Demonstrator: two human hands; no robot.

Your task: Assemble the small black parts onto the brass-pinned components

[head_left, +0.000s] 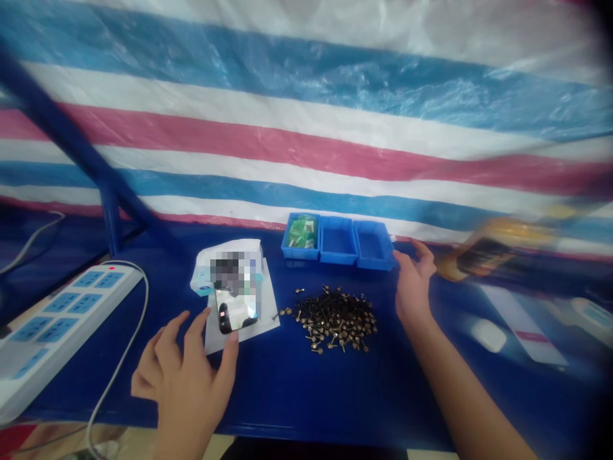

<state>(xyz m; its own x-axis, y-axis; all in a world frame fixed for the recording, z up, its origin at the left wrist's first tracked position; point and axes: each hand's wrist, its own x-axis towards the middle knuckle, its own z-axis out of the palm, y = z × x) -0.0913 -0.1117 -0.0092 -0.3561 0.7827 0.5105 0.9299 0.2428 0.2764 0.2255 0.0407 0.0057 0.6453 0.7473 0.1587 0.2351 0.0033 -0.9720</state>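
My left hand [184,370] rests near the table's front edge with fingers spread, its fingertips at the edge of a white sheet [266,314] that carries a black phone [234,313]. My right hand [412,281] is stretched out with fingers apart, empty, just right of three joined blue bins [340,241]. The leftmost bin holds green-and-white parts [301,231]; the other two look empty. A pile of dark and brass screws [338,317] lies on the blue table [306,383] between my hands.
A white power strip [52,326] with blue sockets and its cable sits at the left. A white packet [230,259] lies behind the phone. A white mouse [488,333], paper and a blurred yellow-black object [498,252] are at the right. A striped tarp hangs behind.
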